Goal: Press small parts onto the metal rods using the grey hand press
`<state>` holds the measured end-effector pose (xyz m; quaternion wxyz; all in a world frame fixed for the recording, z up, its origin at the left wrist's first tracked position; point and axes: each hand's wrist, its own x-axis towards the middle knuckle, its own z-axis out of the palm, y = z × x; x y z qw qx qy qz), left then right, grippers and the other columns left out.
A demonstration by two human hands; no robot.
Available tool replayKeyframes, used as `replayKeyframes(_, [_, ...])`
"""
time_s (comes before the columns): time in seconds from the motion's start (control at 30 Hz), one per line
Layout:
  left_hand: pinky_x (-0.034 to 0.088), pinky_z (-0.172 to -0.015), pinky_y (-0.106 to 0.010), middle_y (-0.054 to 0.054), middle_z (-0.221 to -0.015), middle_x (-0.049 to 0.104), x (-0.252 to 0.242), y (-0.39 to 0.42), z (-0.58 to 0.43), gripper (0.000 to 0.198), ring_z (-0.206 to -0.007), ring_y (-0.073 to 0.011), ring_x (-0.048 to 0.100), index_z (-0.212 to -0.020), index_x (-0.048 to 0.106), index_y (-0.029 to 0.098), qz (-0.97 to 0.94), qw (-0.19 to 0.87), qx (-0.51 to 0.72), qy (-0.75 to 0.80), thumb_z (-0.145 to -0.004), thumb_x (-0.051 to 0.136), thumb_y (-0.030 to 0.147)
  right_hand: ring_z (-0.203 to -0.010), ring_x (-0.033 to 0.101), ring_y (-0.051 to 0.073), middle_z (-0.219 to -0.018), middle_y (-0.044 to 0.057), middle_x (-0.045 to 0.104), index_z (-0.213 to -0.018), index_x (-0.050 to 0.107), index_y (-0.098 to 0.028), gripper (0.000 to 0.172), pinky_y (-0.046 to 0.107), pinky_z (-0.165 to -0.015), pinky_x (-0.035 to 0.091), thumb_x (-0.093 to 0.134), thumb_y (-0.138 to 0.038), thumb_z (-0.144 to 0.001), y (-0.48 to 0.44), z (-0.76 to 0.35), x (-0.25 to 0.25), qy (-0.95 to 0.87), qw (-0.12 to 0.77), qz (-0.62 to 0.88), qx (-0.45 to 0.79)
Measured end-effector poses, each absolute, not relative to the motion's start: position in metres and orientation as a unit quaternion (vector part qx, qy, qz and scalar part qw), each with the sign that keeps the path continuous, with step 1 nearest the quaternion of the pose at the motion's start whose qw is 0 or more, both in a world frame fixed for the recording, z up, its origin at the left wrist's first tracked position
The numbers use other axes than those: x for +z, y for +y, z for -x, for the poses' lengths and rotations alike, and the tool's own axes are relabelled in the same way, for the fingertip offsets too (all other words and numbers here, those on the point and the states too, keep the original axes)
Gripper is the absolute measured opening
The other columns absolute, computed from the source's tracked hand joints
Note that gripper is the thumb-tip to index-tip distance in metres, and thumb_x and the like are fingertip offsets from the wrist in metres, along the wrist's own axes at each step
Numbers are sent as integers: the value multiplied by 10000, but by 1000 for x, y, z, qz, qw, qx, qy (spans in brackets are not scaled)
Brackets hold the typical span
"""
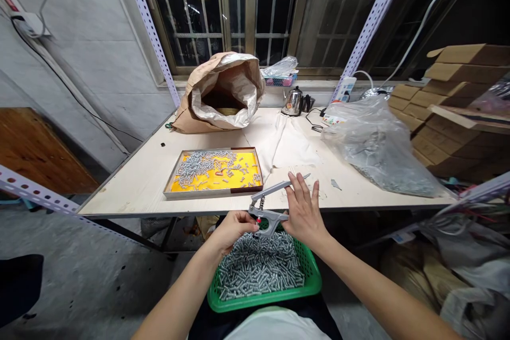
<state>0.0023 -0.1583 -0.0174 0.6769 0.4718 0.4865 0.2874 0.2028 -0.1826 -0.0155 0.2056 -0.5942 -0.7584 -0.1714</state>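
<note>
- The hand tool [272,217], grey with two arms and a coil between them, is above the far edge of the green basket [263,304], perhaps so that small pieces drop back in
- The left hand [233,232] has thumb and forefinger pinched on the tool beside its red part [258,220], seemingly to steady it; whether a loose piece is between them I cannot tell
- The right hand [305,210] is opened wide, fingers nearly straight across the upper arm, likely ready to press it
- The green basket is full of silvery metal pieces [261,271], probably near the body for easy reach
- Beyond the basket, to its left, a shallow tray [211,193] holds similar pieces on yellow
- Farther beyond it, the paper sack [187,117] gapes, its contents too dark to tell
- Right of it and beyond, a clear plastic bag [374,143] holds something greyish
</note>
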Motion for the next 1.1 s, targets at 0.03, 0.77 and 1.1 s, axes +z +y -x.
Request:
replayKeyframes(0.03, [295,-562,-247,18,-520,591,-16,-159,-2,155,-520,-106,450,-513,632,161,-477,676,283,485,-465,767,219,-1414,71,321,-1508,206,195,-1248,423,-50,645,629,-1101,-11,553,-217,-639,-183,-203,-17,-759,207,593,-169])
replayKeyframes(0.77, [351,-608,-220,-78,-857,661,3,-170,7,535,-722,-138,523,-910,696,129,-405,662,385,500,-634,673,587,-704,551,187,-733,80,608,-800,581,-150,126,270,-592,356,527,-261,-782,-154,-211,-10,-809,65,569,-136])
replayKeyframes(1.1, [294,-561,-239,-33,-640,633,-16,-179,-1,269,-591,-126,454,-637,710,146,-440,659,336,509,-570,739,405,-830,529,243,-855,97,597,-861,552,-159,234,351,-725,392,544,-378,-778,-166,-201,-6,-783,95,592,-164])
